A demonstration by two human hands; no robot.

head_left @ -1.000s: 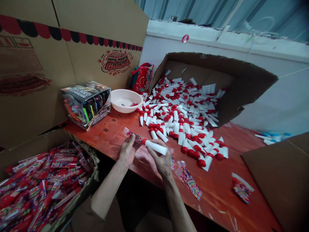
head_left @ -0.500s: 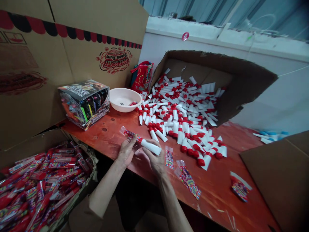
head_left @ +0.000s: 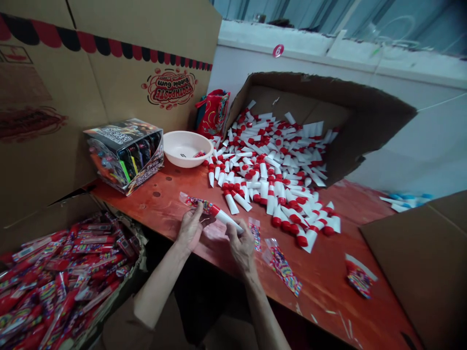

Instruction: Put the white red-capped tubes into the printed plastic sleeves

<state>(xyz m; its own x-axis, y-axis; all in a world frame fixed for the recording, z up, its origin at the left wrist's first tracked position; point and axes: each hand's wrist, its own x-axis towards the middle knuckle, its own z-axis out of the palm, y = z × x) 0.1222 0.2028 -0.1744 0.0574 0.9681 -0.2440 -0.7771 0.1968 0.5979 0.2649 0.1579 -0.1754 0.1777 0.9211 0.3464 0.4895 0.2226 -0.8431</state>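
Note:
My left hand (head_left: 189, 228) is closed on a colourful printed plastic sleeve (head_left: 204, 205), thumb on top. The red cap end of a white tube (head_left: 223, 217) sits at the sleeve's right end; how far it reaches inside is hard to see. My right hand (head_left: 241, 247) is closed on the tube's flat white tail, thumb and fingers around it. Beside my right hand lie a flat printed sleeve (head_left: 255, 233) and a longer sleeve (head_left: 283, 270). Behind the hands spreads a heap of white tubes with red caps (head_left: 272, 163), spilling out of a tipped carton (head_left: 365, 116).
A carton of wrapped red tubes (head_left: 69, 262) stands low at the left. On the red table (head_left: 164, 204) are a display box (head_left: 126, 155), a pale bowl (head_left: 186, 160) and a crumpled printed packet (head_left: 359, 277). A cardboard box (head_left: 419, 257) borders the right.
My right hand has shifted its grip to the tube's tail end, its thumb now on top. The left hand keeps its hold on the sleeve. The view has shifted slightly.

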